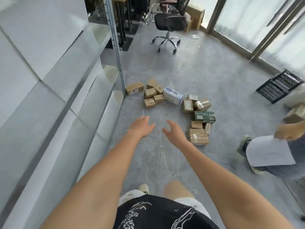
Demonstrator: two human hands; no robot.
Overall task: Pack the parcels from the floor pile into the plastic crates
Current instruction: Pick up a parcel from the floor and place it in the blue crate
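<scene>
Both bare arms are reaching forward over the grey floor (pixel 206 66). The left hand (pixel 142 126) and the right hand (pixel 173 130) are hovering side by side with fingers spread and loose, gripping nothing. The parcels are lying on the floor beyond the hands in two loose clusters: a far-left group of brown cardboard boxes (pixel 151 94) just beside a white box with blue lettering (pixel 173 96), and a right group of taped brown boxes (pixel 198 138) with a dark green box (pixel 204 116) among them. A black plastic crate (pixel 279 86) is sitting tilted at the far right (well apart from both clusters). A second person is crouching at the right edge, holding a white sheet of paper (pixel 269 152). A black office chair (pixel 170 25) is standing at the far end.
</scene>
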